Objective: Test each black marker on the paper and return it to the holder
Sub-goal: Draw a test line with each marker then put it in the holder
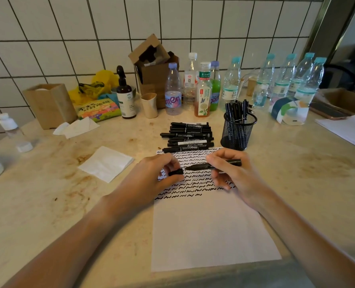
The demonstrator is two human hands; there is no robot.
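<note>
An uncapped black marker point(212, 164) lies level in the right hand point(232, 175), just above the middle of the frame, its tip pointing left over the paper point(214, 231). The right hand's grip is closed round the barrel. The left hand point(151, 175) pinches the marker's cap point(176, 172) in a narrow grip just left of the tip. Whether the cap is coming off or going back on cannot be told.

Rows of black squiggles fill the upper part of the sheet, so many markers appear already tested; the lower half is blank. Beyond the paper, a pile of capped markers point(188, 137) lies on the table point(48, 200), apparently still waiting. Right of the pile, the mesh holder point(238, 132) stands with several markers upright inside.
</note>
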